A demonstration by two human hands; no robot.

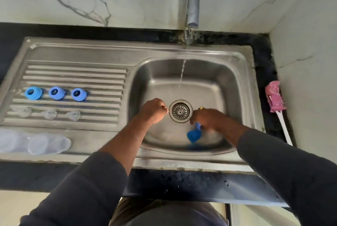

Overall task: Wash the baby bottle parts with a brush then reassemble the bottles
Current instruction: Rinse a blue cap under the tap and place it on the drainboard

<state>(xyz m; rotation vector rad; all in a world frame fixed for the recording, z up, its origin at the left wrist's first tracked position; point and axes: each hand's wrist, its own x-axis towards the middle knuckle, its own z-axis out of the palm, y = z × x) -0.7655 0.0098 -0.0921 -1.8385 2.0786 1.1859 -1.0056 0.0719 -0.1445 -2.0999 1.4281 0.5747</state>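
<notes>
Now washing: my right hand (206,118) grips the blue brush (193,135) at the drain's (180,111) five o'clock. My left hand (153,110) is curled, contents unclear. Next, I'd fetch a blue collar (78,94).

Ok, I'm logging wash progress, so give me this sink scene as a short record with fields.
tap: running into sink basin
left hand: curled over basin beside drain, contents unclear
right hand: grips blue tool, blurred, probably a brush
drainboard: three blue rings, three clear teats
front-left rim: clear bottles lying down
right counter: pink brush, unheld
</notes>
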